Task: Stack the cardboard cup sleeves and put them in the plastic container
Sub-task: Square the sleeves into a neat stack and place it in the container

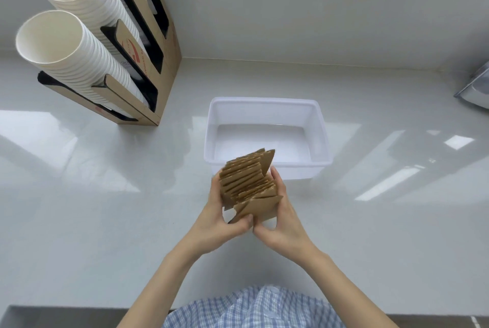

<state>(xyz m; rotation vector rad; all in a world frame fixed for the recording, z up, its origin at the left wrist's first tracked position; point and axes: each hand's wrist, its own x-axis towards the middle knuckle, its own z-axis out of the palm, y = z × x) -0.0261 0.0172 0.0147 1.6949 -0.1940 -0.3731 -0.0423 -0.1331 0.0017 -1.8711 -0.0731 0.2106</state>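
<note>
Left hand and right hand both gripped the uneven, fanned stack of brown corrugated cardboard cup sleeves, edges misaligned. Stack was held just in front of the translucent white rectangular plastic container, overlapping its near rim, none inside.

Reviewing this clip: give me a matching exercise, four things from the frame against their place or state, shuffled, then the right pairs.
Things:
1. cardboard sleeves
2. plastic container
3. paper cups
4. checked shirt

Places or states:
A. empty, on the counter
B. bottom edge of the frame
C. bunched between the left hand and right hand
D. stacked in the holder, far left

Pairs: 1-C, 2-A, 3-D, 4-B
</note>
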